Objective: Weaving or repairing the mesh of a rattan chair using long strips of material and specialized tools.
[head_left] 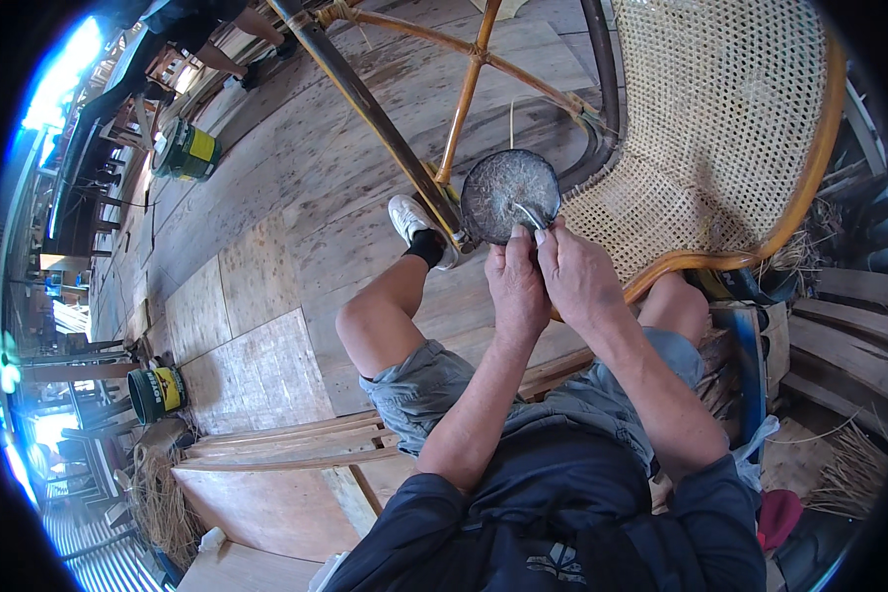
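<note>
Both my hands are closed and meet fingertip to fingertip in front of my lap. A thin curved shiny piece [533, 214] sticks out from the fingertips of my right hand [580, 278]. My left hand [519, 288] is pinched right beside it; what lies in its fingers is hidden. Just beyond the fingertips is a dark, round, shallow dish-like thing [493, 187] with a grey speckled face; whether a hand touches it I cannot tell. To the right stands a chair with a woven cane seat [705, 118] and an orange-brown curved rattan frame [827, 128].
Rattan poles [469, 74] of a frame cross ahead of me. Dark green buckets [187, 150] with yellow labels stand to the left on the plywood floor [266, 316]. Bundles of cane strands [163, 503] lie at lower left. Another person's legs [217, 57] show at far left.
</note>
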`<state>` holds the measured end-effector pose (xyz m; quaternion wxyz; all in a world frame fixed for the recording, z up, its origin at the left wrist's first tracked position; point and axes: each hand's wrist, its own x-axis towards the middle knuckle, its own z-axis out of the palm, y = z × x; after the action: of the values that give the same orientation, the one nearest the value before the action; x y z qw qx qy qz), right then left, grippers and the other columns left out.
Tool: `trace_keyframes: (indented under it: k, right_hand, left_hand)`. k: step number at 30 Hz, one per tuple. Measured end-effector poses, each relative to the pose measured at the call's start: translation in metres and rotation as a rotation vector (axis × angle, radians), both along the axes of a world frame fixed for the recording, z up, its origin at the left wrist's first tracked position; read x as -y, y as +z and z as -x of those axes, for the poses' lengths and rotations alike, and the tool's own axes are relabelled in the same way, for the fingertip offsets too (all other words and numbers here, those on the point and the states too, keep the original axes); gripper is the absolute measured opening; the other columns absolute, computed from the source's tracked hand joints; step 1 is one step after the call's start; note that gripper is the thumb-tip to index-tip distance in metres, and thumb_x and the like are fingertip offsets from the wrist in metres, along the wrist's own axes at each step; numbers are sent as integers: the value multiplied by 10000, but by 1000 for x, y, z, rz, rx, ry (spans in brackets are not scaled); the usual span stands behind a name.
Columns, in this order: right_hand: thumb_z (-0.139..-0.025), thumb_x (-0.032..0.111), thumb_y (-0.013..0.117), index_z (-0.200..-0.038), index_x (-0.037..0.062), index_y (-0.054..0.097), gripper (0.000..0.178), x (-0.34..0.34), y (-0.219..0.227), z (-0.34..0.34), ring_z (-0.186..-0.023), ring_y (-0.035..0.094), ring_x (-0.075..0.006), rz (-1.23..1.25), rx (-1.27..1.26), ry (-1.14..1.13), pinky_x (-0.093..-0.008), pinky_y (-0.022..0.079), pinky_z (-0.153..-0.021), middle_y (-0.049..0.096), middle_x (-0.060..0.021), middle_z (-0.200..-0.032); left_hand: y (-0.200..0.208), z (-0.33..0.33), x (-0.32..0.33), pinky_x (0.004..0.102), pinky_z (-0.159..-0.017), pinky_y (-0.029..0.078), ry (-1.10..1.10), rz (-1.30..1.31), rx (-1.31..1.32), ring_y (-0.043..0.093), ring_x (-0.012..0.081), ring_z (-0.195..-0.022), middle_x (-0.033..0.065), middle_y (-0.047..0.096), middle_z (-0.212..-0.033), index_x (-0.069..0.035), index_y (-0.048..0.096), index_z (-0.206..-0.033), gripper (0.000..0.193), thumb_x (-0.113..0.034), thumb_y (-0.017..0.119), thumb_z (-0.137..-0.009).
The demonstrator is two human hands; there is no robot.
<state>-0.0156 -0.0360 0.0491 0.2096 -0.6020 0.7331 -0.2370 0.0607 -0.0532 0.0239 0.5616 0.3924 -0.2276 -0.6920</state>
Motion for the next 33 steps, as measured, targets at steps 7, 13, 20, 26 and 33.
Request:
trace_keyframes:
  k: [7, 13, 20, 26, 33]
  right_hand:
    - [-933, 252, 395, -845, -59, 580, 372, 3, 9, -2, -691, 617, -391, 136, 250, -106, -433, 508, -609, 600, -250, -684]
    - [-929, 247, 398, -842, -62, 579, 368, 3, 7, -2, -701, 614, -399, 149, 284, -105, -435, 506, -606, 600, -256, -698]
    - [-931, 246, 396, -827, -47, 564, 353, 2, 6, -5, -669, 614, -387, 174, 225, -91, -434, 503, -592, 592, -240, -668]
    - [-929, 245, 413, -856, -38, 549, 323, 2, 3, 1, -636, 615, -364, 141, 35, 30, -428, 504, -572, 585, -215, -631]
    - [-930, 270, 404, -877, -34, 555, 343, 5, 7, 3, -628, 619, -353, 144, 108, -49, -413, 510, -564, 597, -201, -644]
  left_hand:
    - [0, -5, 1, 272, -737, 476, -28, 4, -180, 567, 128, -824, 62, 588, -936, -13, 508, -1051, 202, -153, 502, -906]
    - [-1, -6, 1, 287, -765, 483, -17, 0, -220, 577, 135, -861, 62, 592, -973, -26, 496, -1096, 202, -113, 475, -914]
    - [-8, -10, 2, 274, -744, 486, -52, 50, -174, 580, 127, -838, 59, 603, -949, -9, 540, -1029, 171, -123, 479, -917]
    - [1, -3, 0, 242, -634, 469, 0, 28, -146, 557, 86, -721, 35, 601, -841, -4, 568, -948, 177, -144, 461, -932]
    - [-7, -6, 4, 265, -697, 492, -72, 51, -192, 584, 118, -796, 61, 609, -906, 6, 554, -1002, 184, -145, 490, -919]
